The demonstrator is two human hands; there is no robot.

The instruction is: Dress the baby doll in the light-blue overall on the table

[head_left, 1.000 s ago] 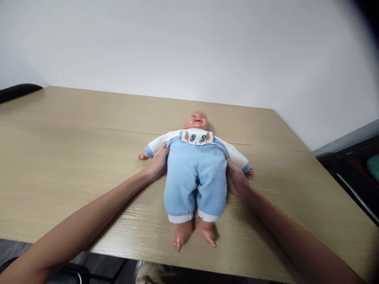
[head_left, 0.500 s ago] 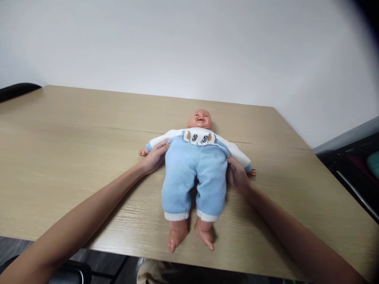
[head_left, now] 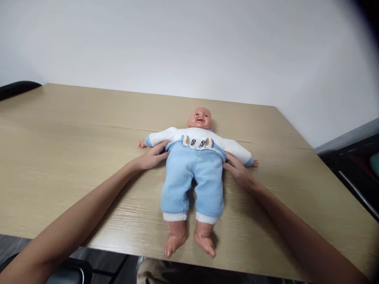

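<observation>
A baby doll (head_left: 199,118) lies on its back on the wooden table (head_left: 74,150), head away from me and bare feet near the front edge. It wears a white top and fluffy light blue trousers (head_left: 192,177). My left hand (head_left: 151,157) rests against the trousers' waist on the doll's left side in view, under its sleeve, fingers closed on the fabric edge. On the other side my right hand (head_left: 239,171) pinches the waist the same way below the other sleeve.
A white wall stands behind the table. A dark chair back (head_left: 16,88) shows at the far left edge. Dark furniture (head_left: 352,173) stands to the right of the table. A seam runs across the tabletop behind the doll.
The trousers' waist has slid down from the doll's chest toward its belly, showing more of the white top. Both hands moved slightly along the waist; the doll's legs stick out further.
</observation>
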